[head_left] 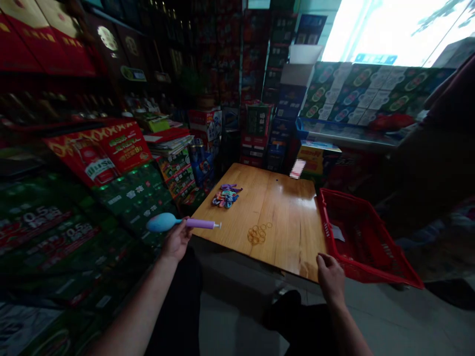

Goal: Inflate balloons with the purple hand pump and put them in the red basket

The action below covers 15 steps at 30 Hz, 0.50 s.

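Note:
My left hand (178, 240) is closed around the joint between a purple balloon pump (200, 224) and a partly inflated light-blue balloon (162, 222). The balloon points left and the pump's white handle end points right, over the table's near left edge. By the near right corner of the wooden table (289, 217), my right hand (331, 277) has its fingers curled together; whatever they may hold is too small to make out. Several thin yellow rubber bands (257, 235) lie on the tabletop between the hands. Farther back on the left is a pile of colourful uninflated balloons (225, 198).
A red plastic basket (365, 237) stands against the table's right side, with a pale paper inside. Green beer cases (129, 198) are stacked close on the left. Cartons (256, 128) rise behind the table. A person in dark clothing (434, 163) is at the right.

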{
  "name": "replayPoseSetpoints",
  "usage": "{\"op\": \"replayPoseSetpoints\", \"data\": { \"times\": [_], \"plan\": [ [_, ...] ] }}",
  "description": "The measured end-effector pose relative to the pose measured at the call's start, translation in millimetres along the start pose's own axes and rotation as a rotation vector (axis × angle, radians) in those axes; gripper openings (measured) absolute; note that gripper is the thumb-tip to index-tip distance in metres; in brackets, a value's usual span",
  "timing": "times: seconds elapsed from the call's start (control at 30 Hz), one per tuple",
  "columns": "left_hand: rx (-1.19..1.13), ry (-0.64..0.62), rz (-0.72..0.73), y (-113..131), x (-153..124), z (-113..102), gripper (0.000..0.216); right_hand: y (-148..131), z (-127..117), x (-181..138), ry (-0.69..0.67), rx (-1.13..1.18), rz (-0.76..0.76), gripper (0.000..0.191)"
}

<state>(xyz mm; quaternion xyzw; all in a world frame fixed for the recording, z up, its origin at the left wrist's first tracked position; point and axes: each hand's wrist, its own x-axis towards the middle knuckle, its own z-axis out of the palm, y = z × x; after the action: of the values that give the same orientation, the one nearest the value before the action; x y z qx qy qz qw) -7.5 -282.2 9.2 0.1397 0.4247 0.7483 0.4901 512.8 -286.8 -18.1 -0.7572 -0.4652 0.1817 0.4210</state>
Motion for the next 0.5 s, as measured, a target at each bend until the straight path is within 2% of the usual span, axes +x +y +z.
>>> {"op": "replayPoseSetpoints", "data": {
  "times": [0.07, 0.13, 0.2, 0.27, 0.37, 0.5],
  "plan": [
    [-0.004, -0.013, -0.009, 6.9, -1.6, -4.6, 0.028, 19.5, -12.4, -4.9, 0.111, -0.100, 0.006, 0.044],
    [-0.010, -0.025, -0.022, 12.8, -4.6, -5.0, 0.027, 27.8, -16.3, -16.9, 0.164, -0.136, 0.040, 0.044],
    [-0.017, -0.040, -0.038, 18.6, -7.2, -2.2, 0.026, 22.7, -11.9, -32.3, 0.187, -0.122, 0.050, 0.044],
    [-0.027, -0.060, -0.053, 23.8, -8.5, 3.9, 0.025, 4.3, 0.8, -48.8, 0.170, -0.058, 0.004, 0.042],
    [-0.045, -0.095, -0.069, 27.3, -8.1, 20.2, 0.026, -41.7, 33.2, -73.5, -0.009, 0.177, -0.089, 0.042],
    [-0.070, -0.171, -0.089, 16.3, -3.1, 52.7, 0.028, -114.7, 91.5, -94.5, -0.435, 0.536, -0.085, 0.038]
  ]
}}
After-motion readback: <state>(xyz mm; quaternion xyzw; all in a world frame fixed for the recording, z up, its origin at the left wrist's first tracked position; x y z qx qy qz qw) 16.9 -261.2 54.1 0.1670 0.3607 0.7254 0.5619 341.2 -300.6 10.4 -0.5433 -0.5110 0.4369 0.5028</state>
